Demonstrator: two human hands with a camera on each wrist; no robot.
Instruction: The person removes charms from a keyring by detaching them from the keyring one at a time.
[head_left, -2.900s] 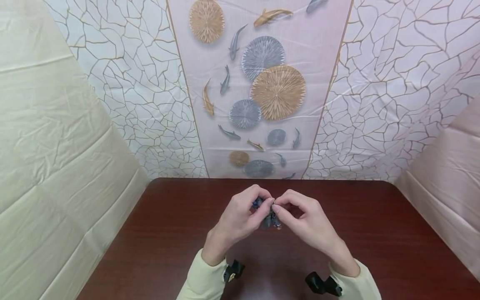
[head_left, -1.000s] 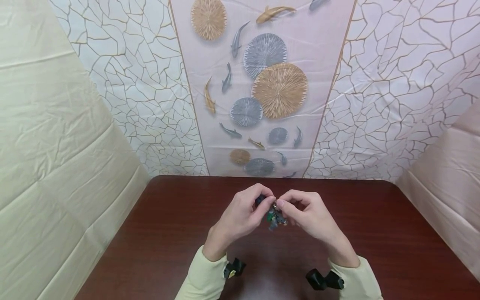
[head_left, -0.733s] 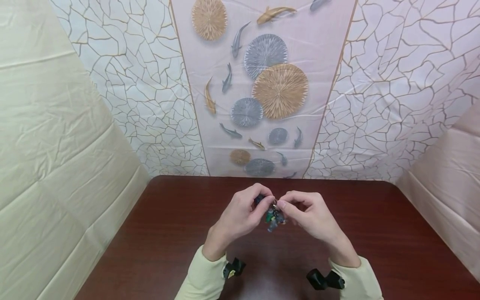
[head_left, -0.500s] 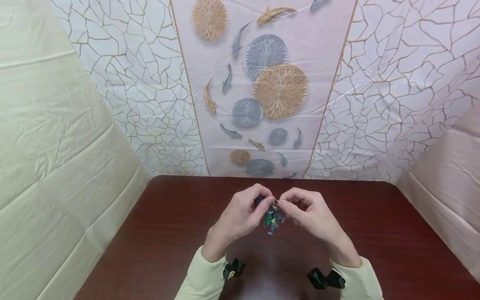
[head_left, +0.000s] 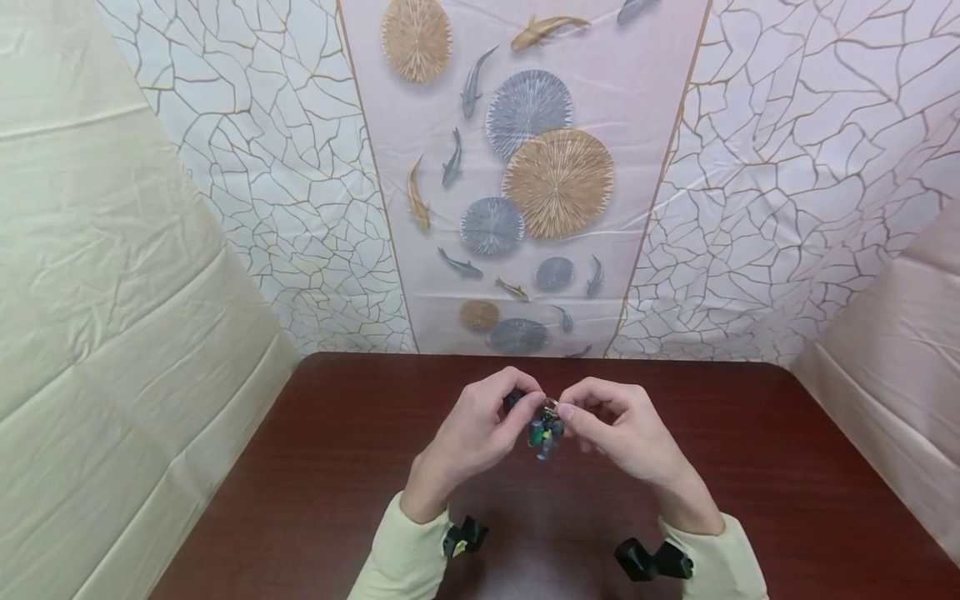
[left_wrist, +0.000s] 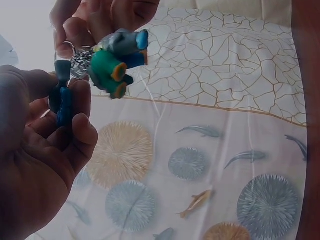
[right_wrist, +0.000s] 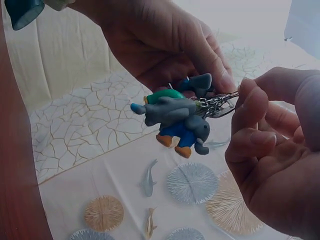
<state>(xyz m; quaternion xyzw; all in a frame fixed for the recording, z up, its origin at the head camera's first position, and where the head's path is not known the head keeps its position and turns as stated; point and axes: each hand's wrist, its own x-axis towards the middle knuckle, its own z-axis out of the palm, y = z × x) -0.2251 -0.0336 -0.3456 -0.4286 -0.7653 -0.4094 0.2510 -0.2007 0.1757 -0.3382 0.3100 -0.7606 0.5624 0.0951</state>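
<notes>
Both hands are raised over the table, close together in the head view. A bunch of small figure keychains (head_left: 545,435) hangs between them. The right wrist view shows a grey elephant in blue with orange feet (right_wrist: 177,134), a grey figure (right_wrist: 170,111) and a part in green (right_wrist: 167,94). Short metal chains (right_wrist: 215,107) join them at a metal ring (right_wrist: 230,109). My right hand (head_left: 618,425) pinches that ring between thumb and index finger. My left hand (head_left: 480,425) holds a dark blue and grey keychain figure (left_wrist: 63,102), partly hidden by its fingers.
A dark red-brown wooden table (head_left: 360,442) lies below the hands. Behind it hangs a white patterned cloth (head_left: 300,208) with fish and discs. Pale cloth walls (head_left: 150,333) stand at both sides. Black wrist cameras (head_left: 651,560) sit at the cuffs.
The hanging figures have swung and turned, so green and yellow parts show now. Both hands keep nearly the same place, with slight finger shifts at the ring.
</notes>
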